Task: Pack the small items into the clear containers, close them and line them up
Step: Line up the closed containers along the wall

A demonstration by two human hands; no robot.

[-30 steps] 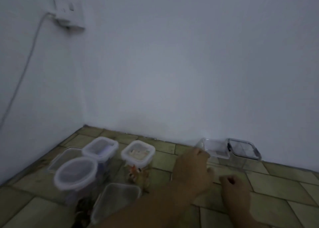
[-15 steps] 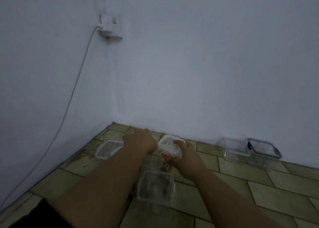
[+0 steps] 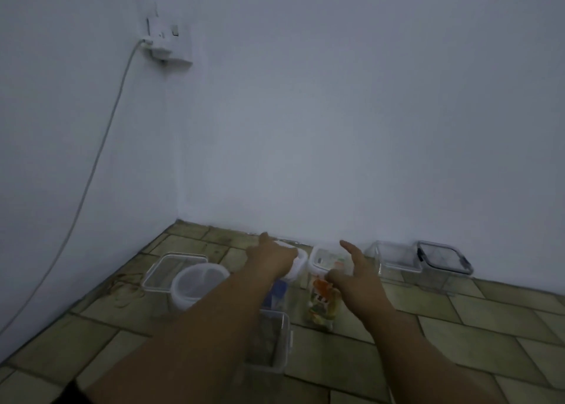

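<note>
Near the far wall, my left hand [image 3: 272, 260] lies over the white lid of a tall clear container [image 3: 298, 264] with blue items inside. Right beside it stands a second tall container [image 3: 321, 299] holding orange and green items under a closed white lid. My right hand [image 3: 351, 277] is at this container's right side, fingers spread and thumb near its lid. A round white-lidded container [image 3: 198, 284] and a flat rectangular one [image 3: 169, 269] sit to the left. A low clear box [image 3: 273, 339] stands nearer me, partly hidden by my left forearm.
Two low clear boxes stand against the wall at the right, one plain [image 3: 397, 258] and one with a dark-rimmed lid [image 3: 444, 257]. A wall socket with a charger [image 3: 168, 49] trails a white cable [image 3: 101, 159] down the left wall. Thin loops [image 3: 125, 287] lie on the tiled floor.
Both hands have moved the two tall containers away from me to the wall. My right hand has opened off the orange-filled container. The view has shifted left.
</note>
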